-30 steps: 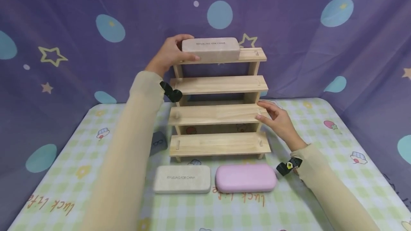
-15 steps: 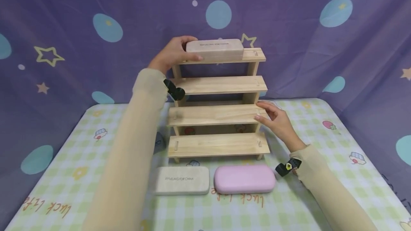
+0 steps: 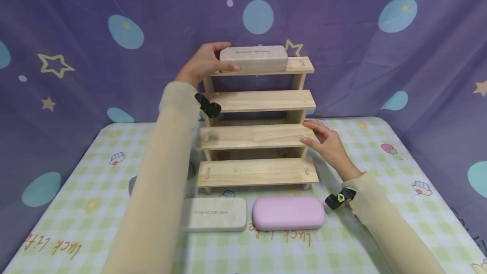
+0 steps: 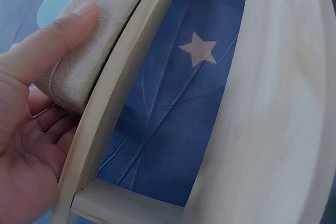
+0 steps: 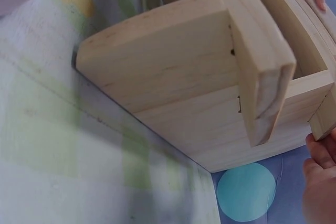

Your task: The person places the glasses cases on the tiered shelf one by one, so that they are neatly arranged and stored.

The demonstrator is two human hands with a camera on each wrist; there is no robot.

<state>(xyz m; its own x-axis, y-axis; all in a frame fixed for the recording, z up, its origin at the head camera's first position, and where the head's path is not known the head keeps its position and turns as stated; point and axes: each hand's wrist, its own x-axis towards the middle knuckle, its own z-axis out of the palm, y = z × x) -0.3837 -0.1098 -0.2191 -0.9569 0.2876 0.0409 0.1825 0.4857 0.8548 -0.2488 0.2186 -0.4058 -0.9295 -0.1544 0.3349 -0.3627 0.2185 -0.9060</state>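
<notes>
Across the near left side runs the person's left sleeve (image 3: 152, 181), blocking much of a grey object (image 3: 132, 185) behind it; I can't make out what that is. Just right of the sleeve lies a pale case (image 3: 218, 214) printed "REFUELING FOR CHINA", its left end brushing the sleeve's outline from here, and beside it, a little apart, a pink case (image 3: 288, 212). Both lie in front of a four-step wooden stand (image 3: 262, 100). On its top step, left of centre, sits a mottled beige case (image 3: 253, 58) with lettering on top. The left hand (image 3: 205, 62) holds its left end, thumb on the near side, fingers round the back. The right hand (image 3: 330, 145) grips the right end of the second step up, thumb near, fingers far. Small black devices (image 3: 208, 105) are strapped at both wrists. Underneath is a green-and-white checked cloth (image 3: 220, 253) with cupcakes, flowers and "Luck Life" lettering, upside down from here. Behind hangs a creased purple backdrop (image 3: 335, 54) with stars and pale blue ovals.
</notes>
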